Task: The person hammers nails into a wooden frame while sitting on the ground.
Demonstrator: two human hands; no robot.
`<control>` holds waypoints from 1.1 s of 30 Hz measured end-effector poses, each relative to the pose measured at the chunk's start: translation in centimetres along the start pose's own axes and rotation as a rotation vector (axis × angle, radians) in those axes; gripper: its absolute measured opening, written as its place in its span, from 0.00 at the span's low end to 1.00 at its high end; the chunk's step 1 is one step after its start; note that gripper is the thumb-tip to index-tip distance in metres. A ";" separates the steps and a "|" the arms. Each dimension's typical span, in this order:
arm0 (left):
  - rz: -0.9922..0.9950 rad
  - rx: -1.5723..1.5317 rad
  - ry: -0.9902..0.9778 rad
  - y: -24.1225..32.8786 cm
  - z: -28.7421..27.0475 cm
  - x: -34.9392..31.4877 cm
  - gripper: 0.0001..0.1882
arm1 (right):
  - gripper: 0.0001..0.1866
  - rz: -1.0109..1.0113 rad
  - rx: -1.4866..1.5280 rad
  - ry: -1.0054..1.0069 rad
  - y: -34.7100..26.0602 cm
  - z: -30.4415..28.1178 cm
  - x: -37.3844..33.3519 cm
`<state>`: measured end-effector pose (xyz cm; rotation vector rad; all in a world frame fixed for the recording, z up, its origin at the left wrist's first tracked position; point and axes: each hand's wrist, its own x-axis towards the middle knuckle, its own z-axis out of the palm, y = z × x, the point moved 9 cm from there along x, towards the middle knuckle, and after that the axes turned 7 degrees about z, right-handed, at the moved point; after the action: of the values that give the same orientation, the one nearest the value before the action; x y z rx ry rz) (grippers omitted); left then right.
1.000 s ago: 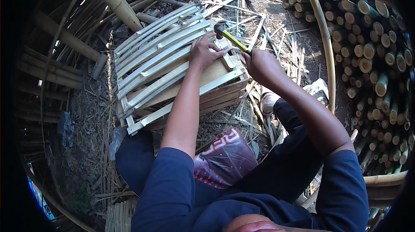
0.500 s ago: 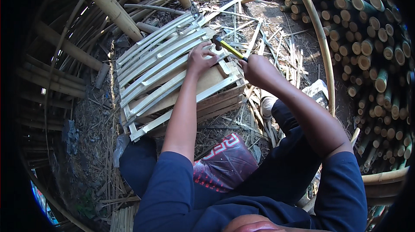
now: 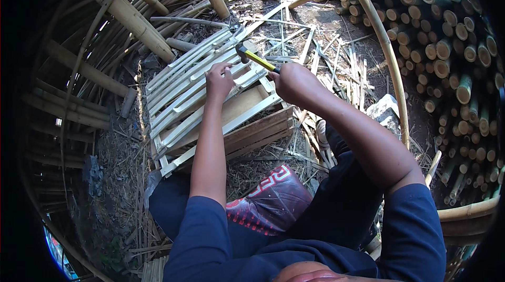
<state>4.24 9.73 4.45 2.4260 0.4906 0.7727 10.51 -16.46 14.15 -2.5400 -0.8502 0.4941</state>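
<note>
Bamboo poles [image 3: 442, 66] lie stacked at right. At upper centre, the right hand [image 3: 293, 83] grips a hammer [image 3: 260, 60], probably head-heavy, best held towards its end; the left hand [image 3: 219, 82] curls over likely light, flexible slats [image 3: 247, 115], its hold unclear.

Rough bamboo workshop, dirt floor [image 3: 334, 19]: cut poles [image 3: 464, 90] stacked at right, split offcuts [image 3: 307, 45] scattered about, hammer [image 3: 260, 60] over slatted crate [image 3: 180, 105].

Two hands [image 3: 218, 82] [image 3: 291, 83], one hammer [image 3: 259, 60], poles [image 3: 442, 67] (dozens)
</note>
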 end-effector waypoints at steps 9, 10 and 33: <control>-0.236 0.541 -0.167 -3.5 -0.9 -5.7 0.33 | 0.27 -0.043 0.021 0.012 1.0 1.0 1.0; -0.227 0.566 -0.150 -3.0 -0.9 -5.5 0.33 | 0.28 -0.037 0.008 0.027 1.5 1.1 1.0; -0.241 0.651 -0.157 -3.7 -0.3 -5.5 0.34 | 0.24 -0.105 -0.110 0.222 2.0 1.7 -0.2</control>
<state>-0.81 10.06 0.16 2.8986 1.0816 0.3414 10.56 -17.50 11.75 -2.5708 -0.9435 0.1329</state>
